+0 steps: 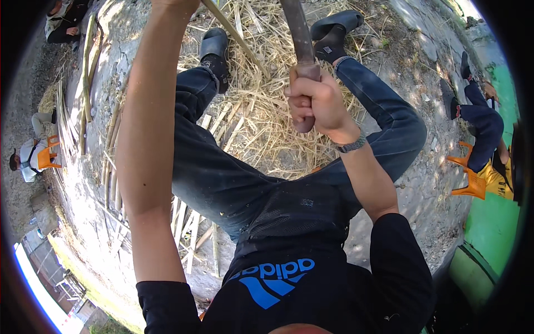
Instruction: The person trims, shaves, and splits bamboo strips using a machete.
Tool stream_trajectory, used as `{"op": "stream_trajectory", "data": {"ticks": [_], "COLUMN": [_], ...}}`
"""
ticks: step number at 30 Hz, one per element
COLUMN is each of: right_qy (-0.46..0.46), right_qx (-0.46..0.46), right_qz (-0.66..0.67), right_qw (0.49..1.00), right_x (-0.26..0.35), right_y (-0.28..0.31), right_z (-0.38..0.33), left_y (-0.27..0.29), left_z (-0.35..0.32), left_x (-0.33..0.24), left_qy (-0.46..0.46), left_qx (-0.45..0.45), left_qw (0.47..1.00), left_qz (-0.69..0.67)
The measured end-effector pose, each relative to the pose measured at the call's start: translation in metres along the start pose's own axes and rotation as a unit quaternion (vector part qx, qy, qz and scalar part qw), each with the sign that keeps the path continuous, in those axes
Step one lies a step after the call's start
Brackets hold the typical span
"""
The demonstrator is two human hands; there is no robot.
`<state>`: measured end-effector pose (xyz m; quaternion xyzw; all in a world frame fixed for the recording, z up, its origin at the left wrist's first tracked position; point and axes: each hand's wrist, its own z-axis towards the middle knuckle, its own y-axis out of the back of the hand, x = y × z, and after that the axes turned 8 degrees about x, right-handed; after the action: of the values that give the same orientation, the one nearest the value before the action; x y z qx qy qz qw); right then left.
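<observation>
My right hand [322, 103] is wrapped round the brown wooden handle [305, 127] of a machete. Its dark, worn blade [299, 33] points away from me and runs out at the upper edge. My left arm stretches far forward, and only the base of my left hand [177, 3] shows there; its fingers are cut off. Right beside it, a long thin bamboo strip [236, 38] slants down toward the ground between my feet. Whether the left hand grips this strip cannot be seen. Pale shavings and split strips [258, 119] cover the ground between my legs.
Bamboo poles [86, 83] and split lengths [194, 236] lie to my left. My rubber clogs [214, 43] flank the shavings. One person sits on an orange chair [49, 151] at far left, another on an orange chair [471, 181] at right, by a green wall [489, 222].
</observation>
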<state>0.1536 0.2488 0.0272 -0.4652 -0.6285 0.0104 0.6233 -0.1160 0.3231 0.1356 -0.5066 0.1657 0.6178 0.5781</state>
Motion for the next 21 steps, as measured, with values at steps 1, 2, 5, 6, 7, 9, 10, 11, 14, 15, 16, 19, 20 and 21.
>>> {"op": "stream_trajectory", "data": {"ticks": [1,2,5,6,7,9,10,11,14,15,16,19,20,21], "right_qy": [0.071,0.122,0.25,0.113,-0.03,-0.301,-0.293,-0.312,-0.289,-0.277,-0.247,-0.07,-0.073,0.062], "right_qx": [0.018,0.015,-0.124,-0.141,-0.089,-0.123,-0.125,-0.037,0.098,0.158,0.083,-0.103,-0.106,-0.083], "right_qz": [-0.032,-0.053,-0.135,-0.297,-0.44,-0.152,-0.15,0.046,0.361,0.474,0.359,0.116,0.117,0.038], "right_qw": [0.997,0.991,0.951,0.938,0.893,0.933,0.936,0.948,0.881,0.821,0.896,0.985,0.985,0.994], "right_x": [0.024,0.026,-0.054,-0.107,-0.14,-0.15,-0.143,-0.132,-0.099,-0.091,-0.078,-0.011,0.001,0.008], "right_y": [0.001,-0.013,0.004,0.076,0.103,0.109,0.111,0.113,0.106,0.091,0.087,0.007,-0.001,-0.002], "right_z": [-0.012,-0.01,0.011,0.0,0.009,0.015,0.023,0.015,-0.003,0.003,0.001,-0.002,0.0,0.001], "left_y": [-0.02,-0.014,-0.013,-0.044,-0.013,0.05,0.055,0.037,-0.007,0.049,0.022,0.041,0.053,0.038], "left_z": [0.001,0.002,0.003,0.001,0.007,0.024,0.023,0.009,-0.004,0.016,0.009,0.014,0.023,0.017], "left_x": [0.017,0.006,-0.001,0.026,0.016,0.043,0.041,0.031,0.015,0.033,0.03,0.022,0.03,0.029], "left_qy": [-0.005,-0.004,-0.007,0.021,0.003,0.06,0.08,0.085,0.033,0.101,0.074,0.081,0.112,0.119], "left_qx": [0.02,0.013,0.019,0.034,0.027,0.174,0.178,0.175,0.057,0.189,0.123,0.112,0.181,0.177], "left_qw": [0.999,1.0,1.0,0.998,0.999,0.95,0.936,0.935,0.996,0.943,0.977,0.978,0.937,0.936], "left_qz": [-0.027,-0.014,-0.002,-0.042,-0.024,-0.252,-0.293,-0.295,-0.059,-0.255,-0.157,-0.159,-0.276,-0.28]}}
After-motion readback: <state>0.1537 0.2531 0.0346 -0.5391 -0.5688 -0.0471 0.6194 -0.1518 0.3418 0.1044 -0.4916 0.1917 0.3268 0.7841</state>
